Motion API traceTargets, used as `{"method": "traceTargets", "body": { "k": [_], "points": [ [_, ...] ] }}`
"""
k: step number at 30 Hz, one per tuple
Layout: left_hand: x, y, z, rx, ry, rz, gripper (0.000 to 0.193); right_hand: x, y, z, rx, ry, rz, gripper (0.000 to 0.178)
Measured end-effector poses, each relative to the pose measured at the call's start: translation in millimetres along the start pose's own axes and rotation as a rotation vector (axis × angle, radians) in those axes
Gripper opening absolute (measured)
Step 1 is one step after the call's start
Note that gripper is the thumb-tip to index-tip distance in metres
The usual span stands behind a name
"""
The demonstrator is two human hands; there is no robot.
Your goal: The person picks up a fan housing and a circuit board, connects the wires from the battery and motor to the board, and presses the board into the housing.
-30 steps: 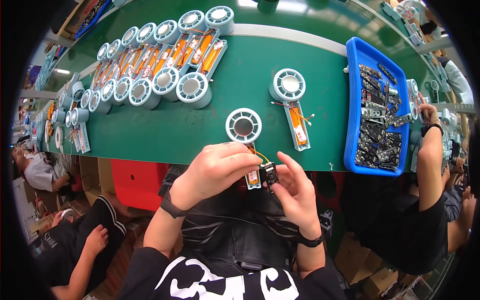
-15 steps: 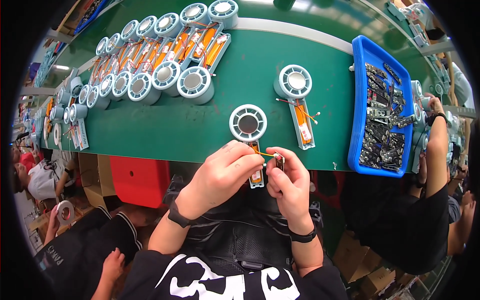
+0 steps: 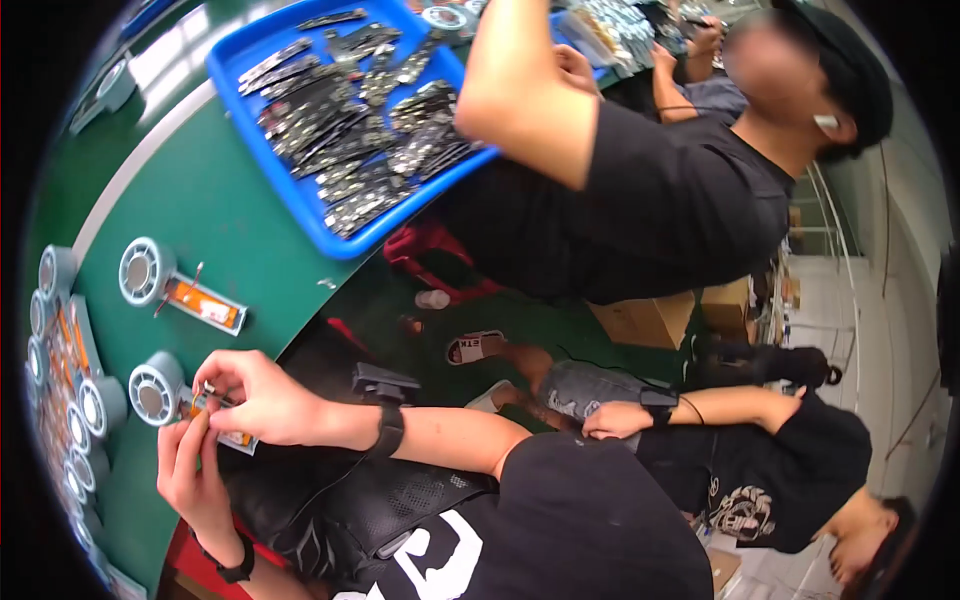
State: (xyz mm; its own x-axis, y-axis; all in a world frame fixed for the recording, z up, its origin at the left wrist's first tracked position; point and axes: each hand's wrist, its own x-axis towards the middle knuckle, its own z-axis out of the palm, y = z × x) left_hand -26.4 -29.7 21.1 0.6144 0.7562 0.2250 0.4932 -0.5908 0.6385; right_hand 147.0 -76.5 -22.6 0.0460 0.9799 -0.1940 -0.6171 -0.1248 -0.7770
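A round white fan (image 3: 153, 393) with a small orange board attached lies at the edge of the green table (image 3: 200, 190), at the lower left of the view. My right hand (image 3: 262, 405) pinches the board's top end right beside the fan. From below, my left hand (image 3: 190, 480) grips the same board, fingers curled around it. Both wrists wear dark bands. The board is mostly hidden by my fingers.
A second white fan (image 3: 148, 271) with an orange strip (image 3: 205, 305) lies further up the table. Several more fans (image 3: 95, 400) line the left rim. A blue tray (image 3: 300, 215) holds several dark metal parts. One person (image 3: 650, 190) reaches over the tray, and another (image 3: 760, 470) crouches at the right.
The view has swung and tilted to the right, so the table now sits at the left and neighbouring people fill the right. Both hands stay on the same fan part.
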Motion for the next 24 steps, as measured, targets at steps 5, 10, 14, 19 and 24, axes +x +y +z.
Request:
{"method": "traceTargets", "body": {
  "k": [5, 10, 14, 19, 24],
  "points": [
    [11, 14, 11, 0.014, 0.008, 0.049, 0.021, -6, -11, -12, -0.038, 0.011, -0.006, 0.033],
    [11, 8, -1, 0.053, -0.012, 0.027, 0.019, -2, -8, -3, 0.014, -0.021, -0.055, 0.033],
    [14, 12, -6, -0.033, -0.014, -0.065, 0.022, 2, -2, 2, 0.065, -0.064, -0.086, 0.037],
    [24, 22, 11, -0.109, 0.111, -0.004, 0.020, -20, -20, -10, -0.206, 0.042, -0.058, 0.034],
    [16, 17, 16, -0.103, 0.286, 0.006, 0.022, -27, -11, -14, -0.178, 0.039, -0.024, 0.030]
  ]
}}
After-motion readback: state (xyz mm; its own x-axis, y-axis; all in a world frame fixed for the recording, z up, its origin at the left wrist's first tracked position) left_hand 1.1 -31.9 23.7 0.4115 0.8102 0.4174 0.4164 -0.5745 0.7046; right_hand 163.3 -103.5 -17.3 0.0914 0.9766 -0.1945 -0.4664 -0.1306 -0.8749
